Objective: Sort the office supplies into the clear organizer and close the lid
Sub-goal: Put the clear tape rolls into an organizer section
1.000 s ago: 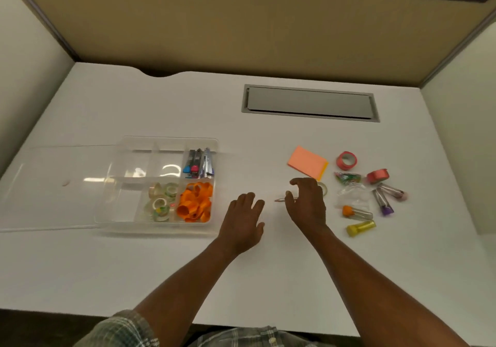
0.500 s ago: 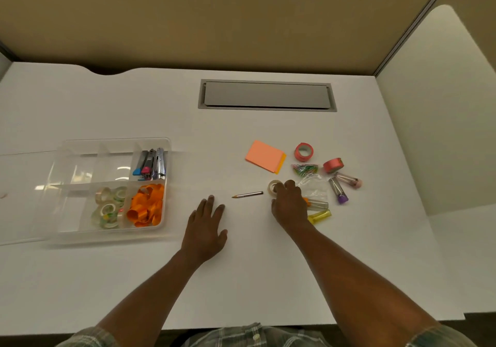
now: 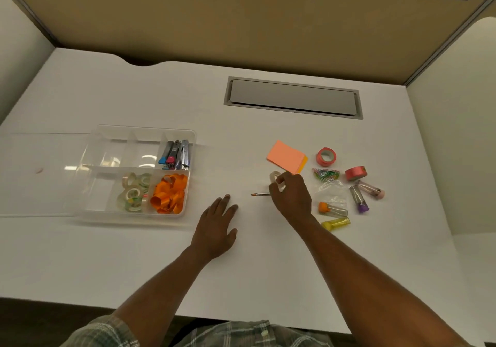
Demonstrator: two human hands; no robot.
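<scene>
Beside the sticky notes (image 3: 285,156), the right hand (image 3: 291,199) pinches a clear tape roll (image 3: 276,179); left hand (image 3: 217,228) lies flat. A loose pinch could drop it short of the organizer (image 3: 139,175)

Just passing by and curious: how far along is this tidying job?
Partway, I'd say. The organizer already holds pens, clear tape rolls and orange strips. The right hand pinches one more roll of tape; the left hand rests flat on the table. Left to sort: a pencil, sticky notes, two pink tapes, paper clips, capped tubes. The lid lies open.
</scene>
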